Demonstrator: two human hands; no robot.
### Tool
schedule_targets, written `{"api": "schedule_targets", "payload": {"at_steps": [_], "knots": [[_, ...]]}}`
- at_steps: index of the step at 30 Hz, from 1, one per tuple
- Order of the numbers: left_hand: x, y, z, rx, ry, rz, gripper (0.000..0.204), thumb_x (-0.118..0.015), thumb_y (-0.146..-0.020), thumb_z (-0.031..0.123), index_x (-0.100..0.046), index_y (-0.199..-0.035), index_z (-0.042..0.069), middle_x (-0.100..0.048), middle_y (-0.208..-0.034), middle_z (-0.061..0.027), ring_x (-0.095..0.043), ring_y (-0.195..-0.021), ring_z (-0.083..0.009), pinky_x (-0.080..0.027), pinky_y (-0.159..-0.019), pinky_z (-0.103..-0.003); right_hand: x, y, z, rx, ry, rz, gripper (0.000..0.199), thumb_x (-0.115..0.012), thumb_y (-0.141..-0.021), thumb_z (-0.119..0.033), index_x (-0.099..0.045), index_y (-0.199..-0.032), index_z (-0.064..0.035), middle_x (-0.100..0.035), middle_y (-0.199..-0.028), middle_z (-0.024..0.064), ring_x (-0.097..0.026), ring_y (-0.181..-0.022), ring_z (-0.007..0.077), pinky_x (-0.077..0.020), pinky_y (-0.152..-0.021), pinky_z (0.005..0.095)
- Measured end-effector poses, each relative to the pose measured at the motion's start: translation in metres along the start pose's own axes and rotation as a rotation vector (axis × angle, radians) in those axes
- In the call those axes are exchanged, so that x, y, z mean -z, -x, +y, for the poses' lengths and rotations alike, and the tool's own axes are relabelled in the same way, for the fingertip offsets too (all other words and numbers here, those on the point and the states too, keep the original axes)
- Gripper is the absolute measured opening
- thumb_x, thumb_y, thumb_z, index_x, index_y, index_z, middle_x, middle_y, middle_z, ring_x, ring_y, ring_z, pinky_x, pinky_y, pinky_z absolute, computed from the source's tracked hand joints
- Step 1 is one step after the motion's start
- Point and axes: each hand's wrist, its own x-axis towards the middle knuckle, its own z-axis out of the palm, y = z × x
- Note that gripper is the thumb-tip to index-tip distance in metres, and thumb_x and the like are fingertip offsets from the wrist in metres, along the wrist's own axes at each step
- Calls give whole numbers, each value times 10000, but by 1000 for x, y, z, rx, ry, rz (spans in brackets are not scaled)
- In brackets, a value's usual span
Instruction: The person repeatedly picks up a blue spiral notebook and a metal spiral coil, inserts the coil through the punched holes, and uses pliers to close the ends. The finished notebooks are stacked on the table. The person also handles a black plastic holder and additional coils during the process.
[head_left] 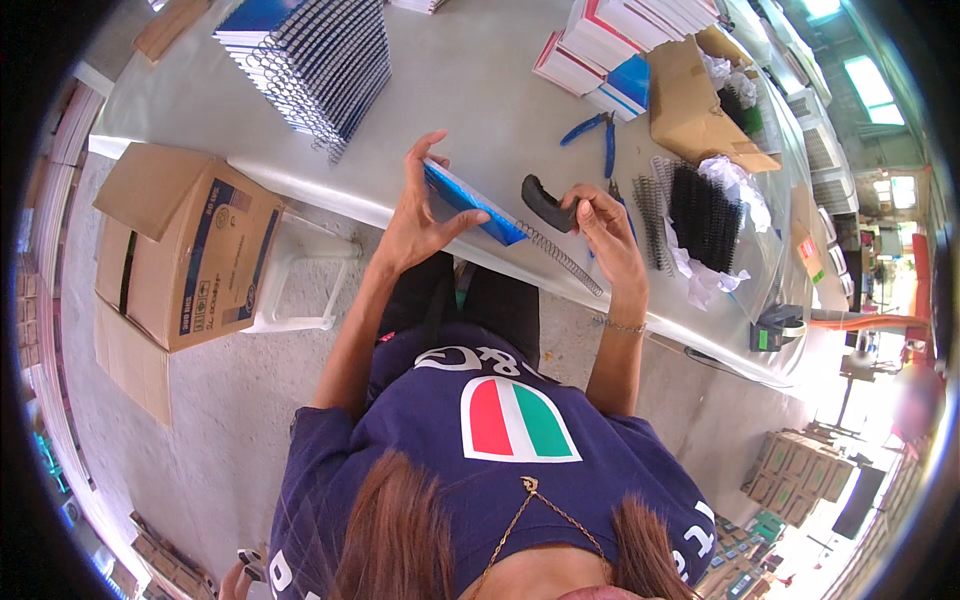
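My left hand [425,215] grips a thin book with a shiny blue cover [465,205], tilted at the table's near edge, with the thumb across the cover. From the book's right-hand corner a loose dark spiral binding coil [560,258] sticks out toward the lower right. Just right of the book, my right hand [605,225] is closed on one end of a curved black piece [545,203], whose exact kind I cannot make out. This piece is held above the coil, apart from the book. Blue-handled pliers [608,145] lie beyond my right hand.
A tall stack of spiral-bound books [320,70] stands back left. Black coils [705,215] lie with crumpled paper at right, before an open carton [700,105] and stacked books [600,55]. A large cardboard box [200,250] rests on a white stool [310,270]. Another hand [238,578] shows lower left.
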Motion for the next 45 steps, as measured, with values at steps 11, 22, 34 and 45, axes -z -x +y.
{"api": "schedule_targets", "payload": {"at_steps": [11, 22, 34, 45], "knots": [[1, 2, -2, 38, -11, -31, 936, -918, -670, 273, -323, -1368, 87, -419, -1240, -110, -433, -1208, -260, -335, -1057, -385, 14, -1, -3, 62, -81, -257, 414, -611, -975, -383, -626, -870, 16, -574, -878, 57, -518, -926, 178, -389, -846, 298], [5, 1, -2, 37, -9, -68, 853, -895, -700, 269, -356, -1334, 86, -447, -1166, -77, -469, -1119, -214, -377, -998, -344, 6, 6, -10, 200, -137, -279, 325, -687, -935, -298, -644, -865, 16, -594, -893, 59, -523, -946, 197, -399, -834, 330], [12, 0, -4, 80, 80, -122, 688, -862, -733, 296, -469, -1266, 108, -531, -1150, -70, -520, -1087, -218, -385, -997, -362, -4, 16, -3, 163, 4, -181, 183, -689, -932, -167, -669, -898, 11, -614, -911, 52, -537, -971, 185, -416, -841, 322], [15, 1, -4, 80, 122, -158, 657, -822, -768, 270, -475, -1292, 79, -529, -1209, -82, -496, -1166, -224, -364, -1033, -355, -12, 21, -9, 71, 51, -186, 134, -678, -931, -124, -667, -898, 6, -626, -893, 61, -549, -963, 170, -422, -846, 320]]}}
